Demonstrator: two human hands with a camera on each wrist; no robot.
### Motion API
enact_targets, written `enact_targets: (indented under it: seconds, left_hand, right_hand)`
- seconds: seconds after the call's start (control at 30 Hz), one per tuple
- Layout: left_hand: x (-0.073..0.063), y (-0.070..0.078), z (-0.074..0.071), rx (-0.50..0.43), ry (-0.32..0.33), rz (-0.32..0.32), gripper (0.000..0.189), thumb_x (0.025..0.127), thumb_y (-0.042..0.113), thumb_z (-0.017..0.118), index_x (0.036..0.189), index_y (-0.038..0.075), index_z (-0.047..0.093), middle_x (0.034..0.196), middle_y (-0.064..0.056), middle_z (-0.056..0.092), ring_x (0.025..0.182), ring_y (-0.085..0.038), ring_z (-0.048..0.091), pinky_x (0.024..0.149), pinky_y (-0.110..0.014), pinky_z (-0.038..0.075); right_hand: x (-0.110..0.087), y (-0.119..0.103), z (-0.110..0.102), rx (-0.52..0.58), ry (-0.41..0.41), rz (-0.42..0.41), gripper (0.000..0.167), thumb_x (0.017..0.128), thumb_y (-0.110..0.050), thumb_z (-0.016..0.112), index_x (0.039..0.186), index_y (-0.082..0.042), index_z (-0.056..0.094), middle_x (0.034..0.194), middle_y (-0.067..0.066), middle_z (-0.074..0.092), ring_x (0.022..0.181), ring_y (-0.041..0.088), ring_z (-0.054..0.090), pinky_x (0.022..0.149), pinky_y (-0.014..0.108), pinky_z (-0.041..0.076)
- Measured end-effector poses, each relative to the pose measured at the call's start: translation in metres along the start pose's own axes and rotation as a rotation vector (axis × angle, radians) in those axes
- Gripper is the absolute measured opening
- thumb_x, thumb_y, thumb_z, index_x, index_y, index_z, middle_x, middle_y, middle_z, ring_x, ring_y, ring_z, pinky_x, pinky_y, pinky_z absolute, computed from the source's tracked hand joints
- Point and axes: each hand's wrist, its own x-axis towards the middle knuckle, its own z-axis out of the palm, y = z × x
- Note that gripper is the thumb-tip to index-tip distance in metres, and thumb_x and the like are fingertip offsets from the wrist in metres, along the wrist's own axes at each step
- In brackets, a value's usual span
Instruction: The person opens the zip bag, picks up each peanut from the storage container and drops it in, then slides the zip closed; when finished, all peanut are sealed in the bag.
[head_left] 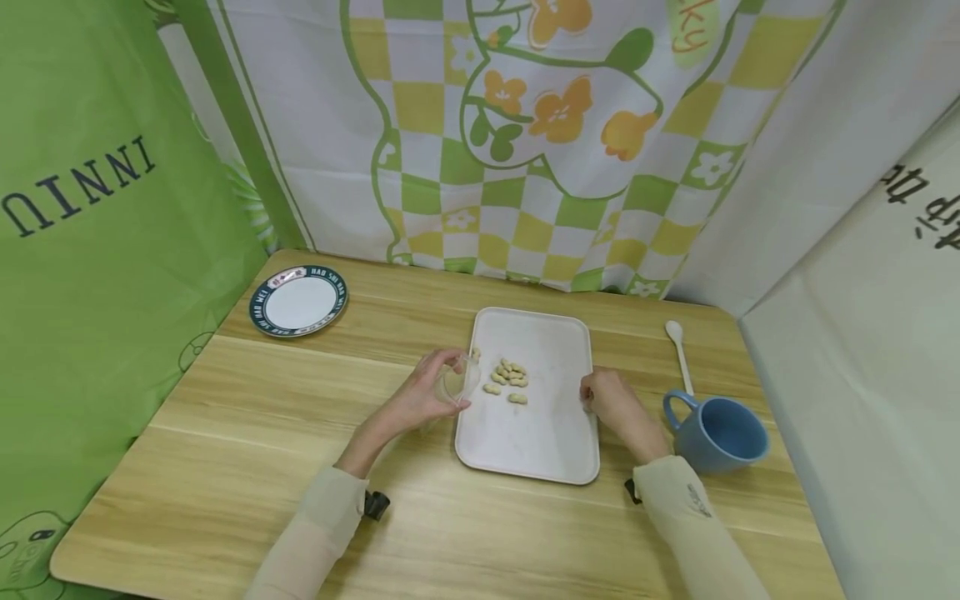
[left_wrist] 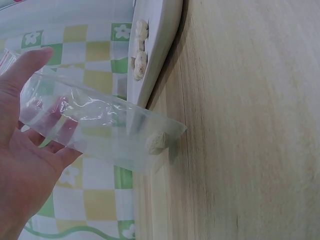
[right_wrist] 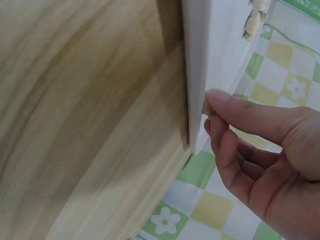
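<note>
My left hand (head_left: 420,392) holds a clear plastic bag (left_wrist: 100,120) by its mouth, beside the tray's left edge. The thumb lies on one side of the bag and the fingers on the other. Inside its lower end is one peanut (left_wrist: 157,143). At the tray's right edge, my right hand (head_left: 615,404) pinches a peanut (right_wrist: 207,110), mostly hidden, between thumb and index finger. Several unshelled peanuts (head_left: 517,398) lie on the white tray (head_left: 540,446), grouped left of its middle.
A blue mug (head_left: 712,442) stands close to the right forearm, with a white spoon (head_left: 681,354) behind it. A green-rimmed plate (head_left: 300,302) sits at the table's far left. A patterned curtain (head_left: 547,200) hangs along the back edge.
</note>
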Motion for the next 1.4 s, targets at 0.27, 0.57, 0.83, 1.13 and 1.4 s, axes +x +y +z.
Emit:
enact_targets:
  seconds: [0.27, 0.57, 0.83, 1.13, 1.4]
  left_hand:
    - [0.001, 0.000, -0.003, -0.019, 0.001, -0.014, 0.078, 0.071, 0.009, 0.082, 0.136, 0.005, 0.039, 0.112, -0.008, 0.052, 0.112, -0.029, 0.047, 0.103, -0.051, 0.036]
    - [0.001, 0.000, -0.004, -0.025, -0.011, -0.034, 0.078, 0.071, 0.009, 0.082, 0.136, 0.006, 0.039, 0.114, -0.008, 0.051, 0.113, -0.028, 0.046, 0.104, -0.050, 0.035]
    - [0.001, 0.000, -0.004, -0.022, 0.003, -0.031, 0.076, 0.072, 0.009, 0.081, 0.135, 0.006, 0.040, 0.112, -0.008, 0.051, 0.111, -0.028, 0.047, 0.102, -0.049, 0.037]
    - [0.002, 0.001, -0.006, -0.016, -0.012, -0.050, 0.076, 0.073, 0.011, 0.081, 0.136, 0.007, 0.039, 0.112, -0.007, 0.052, 0.113, -0.028, 0.046, 0.102, -0.049, 0.037]
    - [0.002, 0.000, -0.005, -0.047, -0.061, -0.089, 0.077, 0.074, 0.015, 0.080, 0.138, 0.011, 0.037, 0.115, -0.006, 0.050, 0.114, -0.026, 0.045, 0.101, -0.050, 0.036]
  right_hand:
    - [0.004, -0.013, -0.005, 0.129, 0.136, -0.020, 0.007, 0.081, 0.006, 0.071, 0.087, 0.002, 0.071, 0.084, 0.012, 0.062, 0.077, 0.025, 0.060, 0.069, 0.038, 0.052]
    - [0.014, -0.043, -0.018, 0.254, 0.357, -0.156, 0.010, 0.081, -0.002, 0.074, 0.090, 0.001, 0.073, 0.086, 0.011, 0.067, 0.075, 0.024, 0.064, 0.065, 0.035, 0.053]
    - [0.022, -0.084, -0.029, 0.313, 0.550, -0.282, 0.008, 0.081, -0.008, 0.076, 0.089, -0.005, 0.074, 0.082, 0.004, 0.069, 0.071, 0.016, 0.062, 0.062, 0.033, 0.053]
    - [0.026, -0.121, -0.028, 0.377, 0.521, -0.431, 0.012, 0.082, -0.004, 0.074, 0.094, -0.003, 0.072, 0.086, 0.005, 0.067, 0.074, 0.015, 0.062, 0.065, 0.036, 0.054]
    - [0.027, -0.137, -0.018, 0.383, 0.511, -0.482, 0.012, 0.078, -0.004, 0.077, 0.089, -0.004, 0.072, 0.086, 0.004, 0.067, 0.071, 0.014, 0.060, 0.061, 0.031, 0.052]
